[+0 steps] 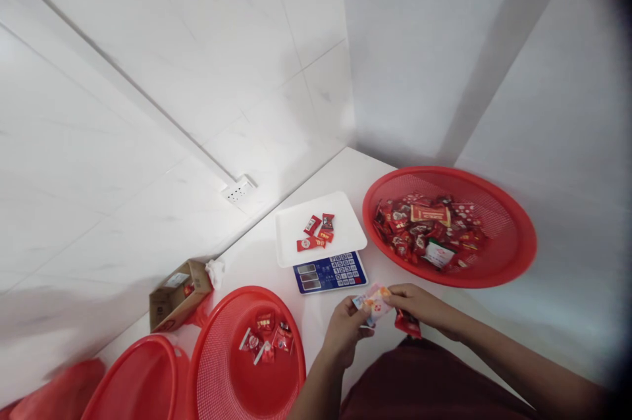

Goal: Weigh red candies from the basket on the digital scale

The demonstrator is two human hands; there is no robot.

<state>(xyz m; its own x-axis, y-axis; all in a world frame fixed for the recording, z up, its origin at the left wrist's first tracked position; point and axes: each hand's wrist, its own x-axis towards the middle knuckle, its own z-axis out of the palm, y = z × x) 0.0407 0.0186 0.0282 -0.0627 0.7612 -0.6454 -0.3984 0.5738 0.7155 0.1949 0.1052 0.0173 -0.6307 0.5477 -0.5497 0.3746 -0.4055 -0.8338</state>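
Observation:
My left hand (pixel 344 332) and my right hand (pixel 415 302) are closed on a pale pink, blue and orange packet (pixel 377 305) between them, above the table's front edge. Below my right hand hangs a red wrapped candy (pixel 407 324), apparently tucked under its fingers. Just beyond my hands sits a scale (pixel 326 273) with a blue keypad. Its white tray (pixel 289 245) bears several red wrapped candies (pixel 313 242). To the right, a red basket (pixel 513 255) holds a heap of mostly red wrapped candies (pixel 419 226).
Left of my hands stands a red basket (pixel 213 367) with several candies inside. Another red basket (pixel 133 384) is beside it. Behind them are an open cardboard box (pixel 180 295) and a crumpled white tissue (pixel 215 271). Walls meet behind the table; a socket (pixel 239 190) is on one.

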